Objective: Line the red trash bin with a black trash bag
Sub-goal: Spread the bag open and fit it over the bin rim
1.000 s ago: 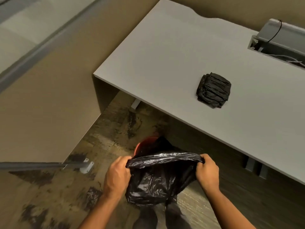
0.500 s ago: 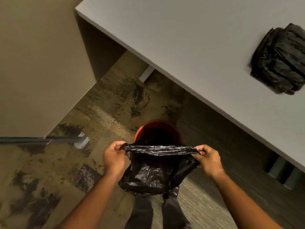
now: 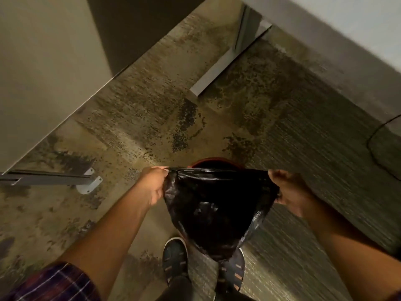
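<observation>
We now look almost straight down at the floor (image 3: 152, 109); the worktop (image 3: 347, 22) that filled much of the view a moment ago has slid to the upper right corner, and the folded pack of bags on it is out of sight. We have bent lower over the bin (image 3: 213, 162), of which only a red arc of rim shows past the top edge of the bag (image 3: 217, 205).

Our left hand (image 3: 153, 184) is clenched on the left end of the bag's mouth, and our right hand (image 3: 288, 190) grips the right end. Between them the mouth is pulled into a taut line, flatter than half a second ago, so it reads as nearly closed. The bag hangs in front of the bin, its tail drooping over our shoes (image 3: 175, 261), and no part of it is inside the bin yet.

We judge the approach done and the lining not begun. Next the mouth needs spreading open, the tail dropped into the bin and the edge folded over the rim.
</observation>
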